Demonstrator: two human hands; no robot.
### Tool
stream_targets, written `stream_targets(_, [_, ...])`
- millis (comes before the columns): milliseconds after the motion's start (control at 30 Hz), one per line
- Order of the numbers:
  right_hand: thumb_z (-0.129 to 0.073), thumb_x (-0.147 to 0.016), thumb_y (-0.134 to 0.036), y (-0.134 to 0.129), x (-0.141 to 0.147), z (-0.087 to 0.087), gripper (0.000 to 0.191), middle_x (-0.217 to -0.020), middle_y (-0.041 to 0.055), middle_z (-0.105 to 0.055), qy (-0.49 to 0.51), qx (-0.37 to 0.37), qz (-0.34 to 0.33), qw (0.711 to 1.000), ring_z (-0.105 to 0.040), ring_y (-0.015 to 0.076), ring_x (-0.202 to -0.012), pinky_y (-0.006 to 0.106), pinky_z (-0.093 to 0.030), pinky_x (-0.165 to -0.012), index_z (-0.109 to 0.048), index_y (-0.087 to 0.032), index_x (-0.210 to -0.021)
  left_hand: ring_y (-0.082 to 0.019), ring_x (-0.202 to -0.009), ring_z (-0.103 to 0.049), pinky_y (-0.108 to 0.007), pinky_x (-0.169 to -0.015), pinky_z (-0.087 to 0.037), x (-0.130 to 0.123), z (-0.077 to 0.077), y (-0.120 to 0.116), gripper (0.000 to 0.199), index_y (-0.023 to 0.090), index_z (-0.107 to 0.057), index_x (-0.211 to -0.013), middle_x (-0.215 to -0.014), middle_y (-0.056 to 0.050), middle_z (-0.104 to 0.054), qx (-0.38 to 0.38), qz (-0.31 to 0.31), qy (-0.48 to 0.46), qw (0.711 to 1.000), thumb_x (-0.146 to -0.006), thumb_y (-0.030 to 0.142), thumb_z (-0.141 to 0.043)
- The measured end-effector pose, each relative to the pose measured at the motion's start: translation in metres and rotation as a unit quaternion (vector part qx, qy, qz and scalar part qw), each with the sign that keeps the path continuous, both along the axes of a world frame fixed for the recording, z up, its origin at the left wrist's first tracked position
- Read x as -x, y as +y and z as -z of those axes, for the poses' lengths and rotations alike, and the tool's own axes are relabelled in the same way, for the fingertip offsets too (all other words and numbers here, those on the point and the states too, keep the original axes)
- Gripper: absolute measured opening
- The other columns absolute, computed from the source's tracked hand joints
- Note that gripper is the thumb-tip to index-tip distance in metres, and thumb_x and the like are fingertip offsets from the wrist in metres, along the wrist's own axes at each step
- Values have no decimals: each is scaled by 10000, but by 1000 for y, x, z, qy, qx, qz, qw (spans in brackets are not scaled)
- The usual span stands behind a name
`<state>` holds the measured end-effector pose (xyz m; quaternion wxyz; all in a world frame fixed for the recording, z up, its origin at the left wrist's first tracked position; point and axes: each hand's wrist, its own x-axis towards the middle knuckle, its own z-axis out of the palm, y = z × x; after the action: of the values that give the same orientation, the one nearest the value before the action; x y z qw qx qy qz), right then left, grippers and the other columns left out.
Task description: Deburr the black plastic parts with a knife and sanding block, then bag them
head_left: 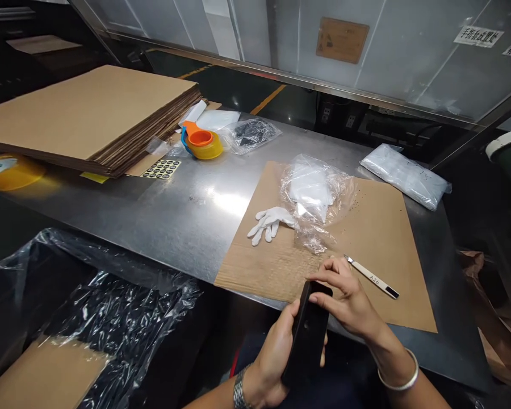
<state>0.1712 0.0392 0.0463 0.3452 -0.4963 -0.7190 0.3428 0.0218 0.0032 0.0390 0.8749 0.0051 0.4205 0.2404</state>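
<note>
Just in front of the table's near edge, my left hand (273,353) is wrapped round a flat black phone-like slab (309,335), held tilted. My right hand (344,292) pinches the slab's upper end between thumb and fingers. To the right of that hand, a pale craft knife (372,276) marked A26 lies on a brown cardboard sheet (383,227). Beyond my hands, a white glove (272,223) rests on the cardboard, beside a clear plastic bag (310,190) with white pieces inside.
Stacked cardboard sheets (89,113) fill the left of the metal table (187,216). Near them are an orange and yellow tape dispenser (203,142) and a sticker sheet (162,169). A plastic-wrapped white pack (404,175) lies at right. Lower left is a plastic-lined container (123,318).
</note>
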Motion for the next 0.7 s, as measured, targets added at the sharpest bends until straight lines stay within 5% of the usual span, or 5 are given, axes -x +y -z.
stream_targets(200, [-560, -830, -239, 6, -5, 1, 167, -810, 29, -569, 107, 115, -34, 987, -540, 132, -750, 255, -444, -641, -687, -224, -938, -105, -422, -491, -219, -442, -372, 2, 1, -1, 471, 110, -579, -680, -564, -52, -567, -7, 20, -12, 1000, -834, 494, -355])
stream_targets(367, [-593, -804, -249, 6, -6, -3, 154, -820, 38, -591, 62, 86, -71, 992, -539, 135, -747, 260, -436, -651, -677, -187, -918, -99, -414, -480, -216, -440, -372, 2, 4, -4, 466, 115, -566, -650, -557, -46, -559, 4, 26, -17, 1000, -841, 483, -353])
stream_targets(500, [-507, -857, -327, 5, -8, 2, 241, -725, 35, -608, 118, 158, 16, 980, -554, 129, -669, 257, -450, -624, -666, -157, -795, -112, -431, -509, -219, -444, -369, 4, 4, -4, 502, 105, -590, -704, -586, -56, -582, -7, 48, -16, 999, -836, 520, -341])
stream_targets(567, [-430, -888, -371, -1, -8, 6, 308, -731, 38, -609, 138, 185, 70, 970, -541, 119, -621, 247, -451, -577, -644, -152, -864, -113, -443, -515, -222, -456, -373, 4, 4, -3, 493, 108, -594, -734, -597, -53, -590, -21, 31, -6, 999, -835, 523, -349])
stream_targets(700, [-608, -773, -342, -24, -4, 9, 416, -940, 50, -598, 93, 192, 56, 975, -544, 142, -762, 250, -457, -631, -532, -190, -1153, -122, -454, -521, -228, -457, -380, 2, 7, -6, 451, 119, -588, -788, -580, -43, -597, -49, -23, 69, 996, -821, 522, -390])
